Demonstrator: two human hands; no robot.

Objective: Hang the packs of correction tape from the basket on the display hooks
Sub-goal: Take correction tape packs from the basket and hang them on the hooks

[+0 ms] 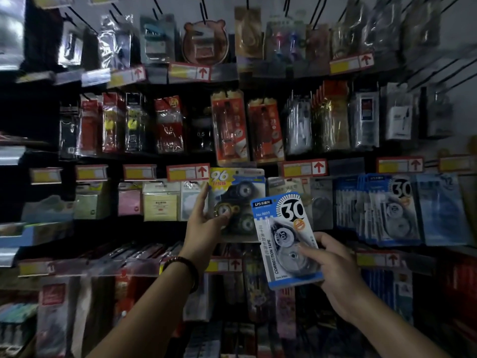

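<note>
Head view: at a dim stationery wall, the right hand (333,264) pinches a blue "30" correction tape pack (281,223) at its lower corner; the left hand (204,226) grips a "96" three-roll pack (240,192) against the display. Both look light, stiff-carded and slick-blistered, so are likely best held by the card edges.

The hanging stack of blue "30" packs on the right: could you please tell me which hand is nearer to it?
Right. The right hand, holding a blue pack, is just below-left of the stack; the left hand grips the "96" pack farther left.
</note>
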